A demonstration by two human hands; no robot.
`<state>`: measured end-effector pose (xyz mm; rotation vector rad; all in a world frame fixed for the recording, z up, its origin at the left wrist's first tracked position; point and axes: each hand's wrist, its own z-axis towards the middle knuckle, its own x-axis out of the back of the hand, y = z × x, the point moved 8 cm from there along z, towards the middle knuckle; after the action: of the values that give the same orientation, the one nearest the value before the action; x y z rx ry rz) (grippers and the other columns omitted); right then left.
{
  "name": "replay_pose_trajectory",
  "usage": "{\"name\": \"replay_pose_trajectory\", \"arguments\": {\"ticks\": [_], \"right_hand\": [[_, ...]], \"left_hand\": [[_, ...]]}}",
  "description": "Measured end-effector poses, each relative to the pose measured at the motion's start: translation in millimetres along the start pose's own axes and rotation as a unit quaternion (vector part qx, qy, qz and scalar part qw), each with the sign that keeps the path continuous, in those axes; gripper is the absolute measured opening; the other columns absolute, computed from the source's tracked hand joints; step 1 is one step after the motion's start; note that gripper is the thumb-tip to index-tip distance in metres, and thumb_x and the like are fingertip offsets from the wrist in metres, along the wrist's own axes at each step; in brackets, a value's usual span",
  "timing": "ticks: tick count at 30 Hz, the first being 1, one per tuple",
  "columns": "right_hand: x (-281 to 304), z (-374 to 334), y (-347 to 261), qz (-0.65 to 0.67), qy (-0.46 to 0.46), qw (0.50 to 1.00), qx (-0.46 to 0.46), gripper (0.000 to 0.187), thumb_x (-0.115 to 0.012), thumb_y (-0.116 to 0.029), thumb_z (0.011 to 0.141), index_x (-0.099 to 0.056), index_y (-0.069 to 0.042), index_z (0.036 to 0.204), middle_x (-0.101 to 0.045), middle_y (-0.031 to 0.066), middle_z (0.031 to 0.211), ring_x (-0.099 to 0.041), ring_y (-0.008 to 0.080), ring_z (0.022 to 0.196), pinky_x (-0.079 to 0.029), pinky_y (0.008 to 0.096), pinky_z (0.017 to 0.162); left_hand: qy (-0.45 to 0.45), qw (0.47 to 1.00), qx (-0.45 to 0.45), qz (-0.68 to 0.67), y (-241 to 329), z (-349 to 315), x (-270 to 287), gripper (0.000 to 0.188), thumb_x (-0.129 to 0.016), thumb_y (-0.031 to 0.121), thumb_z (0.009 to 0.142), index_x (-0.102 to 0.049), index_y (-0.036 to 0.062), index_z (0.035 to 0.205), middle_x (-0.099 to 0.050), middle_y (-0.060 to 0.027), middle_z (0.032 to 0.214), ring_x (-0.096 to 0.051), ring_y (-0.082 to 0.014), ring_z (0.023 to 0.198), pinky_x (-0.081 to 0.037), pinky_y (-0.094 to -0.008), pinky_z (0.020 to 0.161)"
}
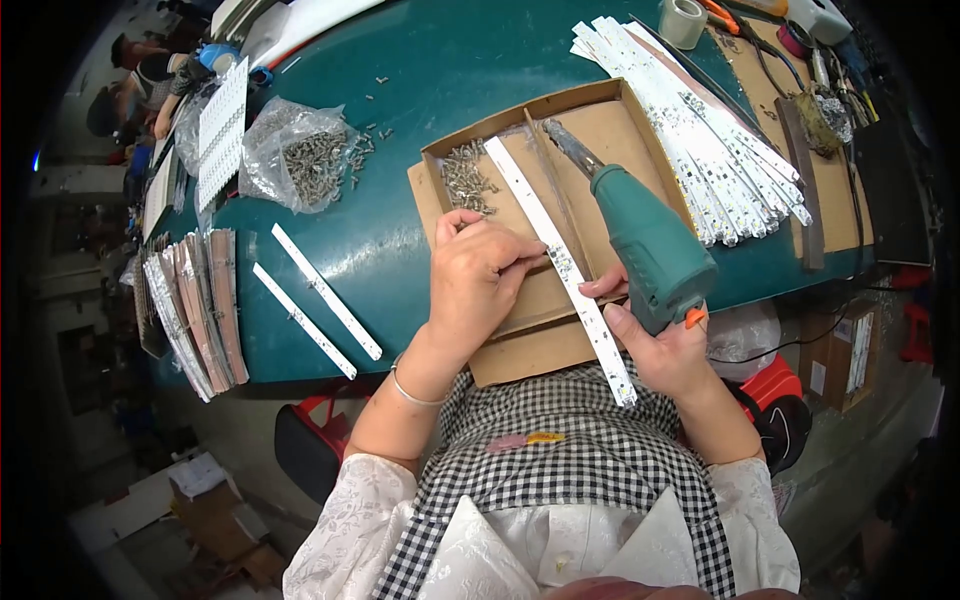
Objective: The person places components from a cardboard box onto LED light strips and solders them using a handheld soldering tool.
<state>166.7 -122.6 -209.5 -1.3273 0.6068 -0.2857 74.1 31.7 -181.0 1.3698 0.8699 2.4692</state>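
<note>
One green counter (pixel 450 60), dim cluttered room (pixel 85 330). White strip (pixel 563 268) over cardboard tray (pixel 612 130), long axis upper-left to lower-right. Left hand (pixel 475 270) fingers pinched at strip; right hand (pixel 668 352) fingers half-curled, partly behind green tool (pixel 650 240); grips can't tell.

A glossy green surface (pixel 450 70) fills the middle, catching a pale sheen of light. Under and beside it lies a dull grey floor (pixel 250 435). Red-and-black seating (pixel 310 450) shows below its near edge. A cardboard box (pixel 853 345) stands at right; brown cartons (pixel 215 525) sit lower left, where the room dims.
</note>
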Motion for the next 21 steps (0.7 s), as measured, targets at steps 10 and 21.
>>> {"name": "replay_pose_trajectory", "arguments": {"ticks": [10,21], "right_hand": [[-1.7,1.9,-3.7,-0.066,-0.053,0.996,0.033,0.041,-0.058,0.006,0.09,-0.044,0.003,0.129,-0.06,0.0145,0.107,-0.065,0.024,0.103,-0.053,0.0315,0.084],[-0.6,-0.3,-0.7,-0.122,-0.075,0.988,0.058,0.041,-0.057,0.006,0.091,-0.045,0.004,0.129,-0.061,0.0137,0.107,-0.064,0.0238,0.105,-0.052,0.0342,0.09]], "left_hand": [[0.029,0.999,-0.023,0.004,1.7,-1.1,1.6,0.019,-0.077,-0.001,0.065,-0.069,0.0114,0.076,-0.067,-0.0013,0.071,-0.064,-0.0167,0.071,-0.041,-0.0373,0.087],[0.033,0.997,-0.061,0.042,7.8,-1.7,2.1,0.023,-0.077,-0.002,0.062,-0.07,0.0124,0.078,-0.066,-0.0006,0.07,-0.064,-0.0165,0.071,-0.041,-0.0399,0.089]]}}
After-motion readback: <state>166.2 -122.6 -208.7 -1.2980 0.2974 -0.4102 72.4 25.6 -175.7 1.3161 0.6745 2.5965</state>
